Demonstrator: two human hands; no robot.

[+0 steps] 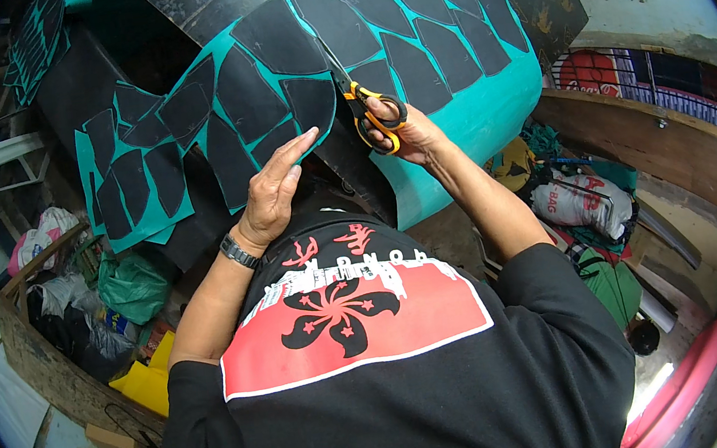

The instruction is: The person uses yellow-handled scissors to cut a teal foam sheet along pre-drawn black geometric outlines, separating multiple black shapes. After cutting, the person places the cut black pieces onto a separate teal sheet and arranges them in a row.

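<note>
The right hand (406,133) grips orange-handled scissors (366,106) cutting the teal sheet (488,110) at twelve o'clock; the left hand (274,190), fingers flat together, steadies it. Slipping fabric could skew the cut into a black patch (312,104).

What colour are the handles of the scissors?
The scissors have orange-yellow handles with black trim, held in the right hand. The head view shows them.

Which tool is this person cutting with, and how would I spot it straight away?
Start at the big teal sheet covered in black patches, spread over the bench. At its middle, the right hand holds a pair of scissors, blades pointing up between two patches. Their orange-and-black handles are the only bright orange on the sheet; the left hand lies flat beside them.
</note>
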